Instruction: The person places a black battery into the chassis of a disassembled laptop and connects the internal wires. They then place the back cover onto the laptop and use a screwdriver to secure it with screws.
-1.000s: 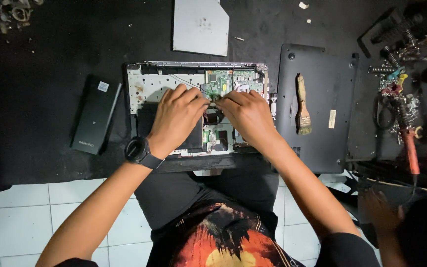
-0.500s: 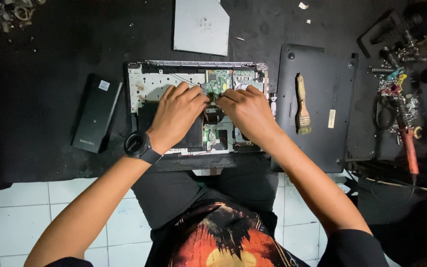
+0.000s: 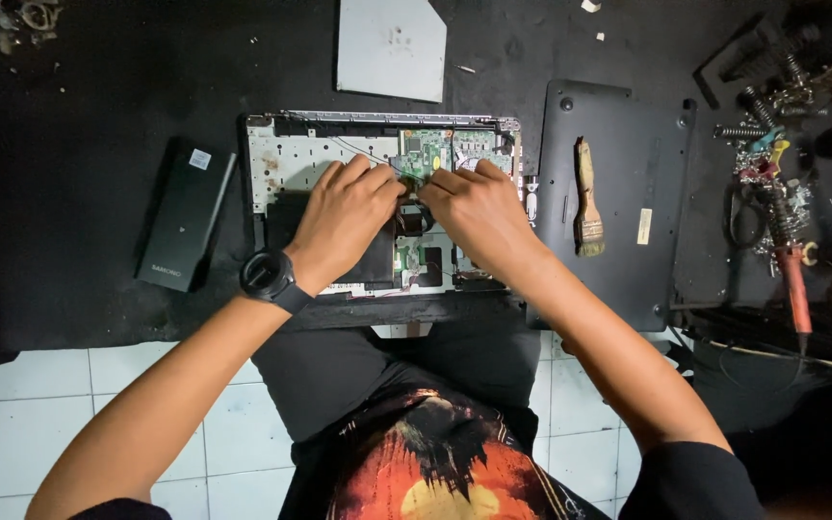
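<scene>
An opened laptop base (image 3: pixel 286 159) lies on a black mat, its green circuit board (image 3: pixel 424 149) exposed near the top middle. My left hand (image 3: pixel 344 217), with a black watch (image 3: pixel 267 274) on its wrist, rests on the laptop's inside. Its fingertips are bent down at the lower edge of the green board. My right hand (image 3: pixel 479 212) lies beside it, and its fingertips meet the left ones at the same spot. The fingers hide whatever small part they touch there.
A black flat battery (image 3: pixel 183 214) lies left of the laptop. The dark bottom cover (image 3: pixel 628 144) lies to the right with a wooden brush (image 3: pixel 585 197) on it. A grey plate (image 3: pixel 392 43) sits behind. A red-handled soldering iron (image 3: pixel 793 284) and tangled tools (image 3: pixel 772 144) crowd the right edge.
My fingertips have drawn a little closer together over the green board. A hand-like shape seen at the lower right one second ago is gone.
</scene>
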